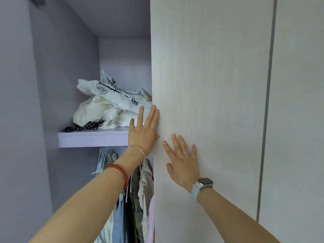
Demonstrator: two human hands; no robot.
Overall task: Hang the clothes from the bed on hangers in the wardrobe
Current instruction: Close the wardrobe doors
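Pale woodgrain wardrobe door [210,102] is pressed flat by both hands, fingers straight, nothing gripped — left hand [144,130] at its upright edge, right hand [182,162] further in; hung clothes [138,199] lie left and below, nearer the left hand — the bed is not seen

Two hands are in view: one left hand [142,131] near centre and one right hand [182,163] at its 4 o'clock. Two bracelets circle the left wrist: one thin chain bracelet [138,149] and one red bead bracelet [117,170]. One watch [201,187] sits on the right wrist. One door panel [210,102], one shelf [93,138] at 9 o'clock, one heap of white bags [105,106]. Several hanging garments [138,199] at 6 o'clock overlap too much to count.
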